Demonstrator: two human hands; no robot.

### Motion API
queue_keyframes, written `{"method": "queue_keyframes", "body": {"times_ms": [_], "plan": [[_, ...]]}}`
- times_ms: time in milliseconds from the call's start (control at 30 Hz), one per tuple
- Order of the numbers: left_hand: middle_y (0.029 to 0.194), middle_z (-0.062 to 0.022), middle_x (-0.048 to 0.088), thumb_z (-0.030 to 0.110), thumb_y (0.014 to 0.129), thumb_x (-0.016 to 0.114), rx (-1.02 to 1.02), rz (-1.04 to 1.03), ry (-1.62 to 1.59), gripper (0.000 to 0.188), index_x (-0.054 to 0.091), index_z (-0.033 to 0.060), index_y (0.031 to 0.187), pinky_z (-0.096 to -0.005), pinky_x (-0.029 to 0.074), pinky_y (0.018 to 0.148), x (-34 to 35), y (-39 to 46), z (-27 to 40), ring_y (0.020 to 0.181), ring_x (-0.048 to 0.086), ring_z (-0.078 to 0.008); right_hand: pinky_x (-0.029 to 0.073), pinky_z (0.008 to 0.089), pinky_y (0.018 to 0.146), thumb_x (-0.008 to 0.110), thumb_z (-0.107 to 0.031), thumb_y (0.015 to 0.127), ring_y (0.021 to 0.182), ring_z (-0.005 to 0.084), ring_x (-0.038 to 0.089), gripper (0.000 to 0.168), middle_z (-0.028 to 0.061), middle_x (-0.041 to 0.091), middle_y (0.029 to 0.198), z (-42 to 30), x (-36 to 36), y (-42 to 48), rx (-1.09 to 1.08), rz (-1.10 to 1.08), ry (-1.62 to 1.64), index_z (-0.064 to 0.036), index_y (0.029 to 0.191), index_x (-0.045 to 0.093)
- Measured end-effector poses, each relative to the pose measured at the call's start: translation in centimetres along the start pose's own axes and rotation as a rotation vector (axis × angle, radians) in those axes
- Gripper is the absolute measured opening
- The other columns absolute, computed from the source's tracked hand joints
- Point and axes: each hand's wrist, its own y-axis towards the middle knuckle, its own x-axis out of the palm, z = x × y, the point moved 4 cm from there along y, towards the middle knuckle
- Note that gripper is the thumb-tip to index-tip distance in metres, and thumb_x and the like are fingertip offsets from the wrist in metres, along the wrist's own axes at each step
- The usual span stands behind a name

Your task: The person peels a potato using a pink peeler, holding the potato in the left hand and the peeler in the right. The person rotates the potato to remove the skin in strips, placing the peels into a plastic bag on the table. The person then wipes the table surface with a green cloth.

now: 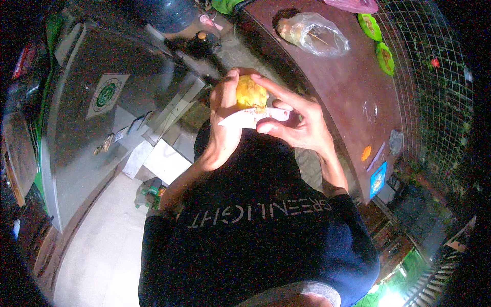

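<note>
My left hand [226, 99] is wrapped around a round yellow fruit [251, 92], its fingertips over the top and far side. A knife with a pale, red-marked blade [249, 117] lies just below the fruit, touching or nearly touching its lower end. The blade's tip points left, beside my left wrist. My right hand [303, 119] holds the knife at its right end between thumb and fingers; the handle is hidden. My right index finger reaches to the top of the fruit. Both hands are raised in front of my dark shirt.
On the right, a brown table [341, 99] holds a clear plastic bag [318, 34] with something inside, green-edged pieces [384, 57] and a blue card [378, 179]. Wire mesh [429, 69] stands beyond it. At left is a grey-surfaced cabinet [88, 153]; white boxes [165, 161] sit nearby.
</note>
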Motion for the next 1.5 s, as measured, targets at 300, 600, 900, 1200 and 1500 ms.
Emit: {"method": "queue_keyframes", "body": {"times_ms": [300,600,900,1200,1500], "plan": [[0.074,-0.0034,0.058,0.036,0.099,0.035,-0.112,0.052,0.065,0.038,0.059,0.0055,0.1,-0.0198,0.037,0.041,1.2,-0.9,1.6,0.054,0.052,-0.008,0.05,0.0291,0.087,0.075,-0.013,0.082,0.1,0.0151,0.063,0.038,0.0116,0.068,0.11,1.0,-1.5,-0.1,0.059,0.214,0.086,0.0,0.116,0.066],[0.09,-0.0128,0.063,0.022,0.09,0.055,0.188,-0.166,0.289,0.022,0.057,0.0008,0.096,-0.0331,0.05,0.067,-1.1,0.4,-1.0,0.075,0.063,-0.0229,0.048,0.0233,0.062,0.078,-0.017,0.079,0.072,0.006,0.058,0.081,0.01,0.041,0.148,0.1,-0.6,-0.1,0.187,-0.19,0.083,-0.002,0.146,0.034],[0.073,-0.001,0.06,0.037,0.098,0.042,-0.37,-0.332,0.124,0.038,0.062,0.005,0.098,-0.0201,0.036,0.039,0.3,-1.3,-1.0,0.054,0.053,-0.0068,0.051,0.028,0.084,0.076,-0.019,0.08,0.093,0.0104,0.063,0.058,0.0077,0.067,0.116,1.1,-2.2,-0.2,-0.013,-0.116,-0.042,-0.005,0.132,0.055],[0.083,-0.0037,0.063,0.032,0.1,0.041,-0.416,-0.458,-0.295,0.035,0.06,0.0036,0.096,-0.0241,0.047,0.056,-0.4,0.0,-4.3,0.069,0.061,-0.0103,0.052,0.0322,0.088,0.078,-0.007,0.076,0.102,0.0153,0.064,0.077,0.0089,0.053,0.138,0.4,-0.8,-0.8,0.171,-0.423,0.04,-0.004,0.143,0.04],[0.076,-0.0017,0.061,0.035,0.101,0.037,-0.363,-0.463,-0.131,0.04,0.061,0.0028,0.094,-0.0211,0.04,0.045,0.3,-0.1,-1.9,0.057,0.055,-0.0076,0.05,0.0329,0.092,0.08,-0.012,0.076,0.107,0.0162,0.062,0.074,0.0143,0.062,0.124,0.7,-0.8,-1.0,0.155,-0.408,0.154,-0.005,0.14,0.045]]}}
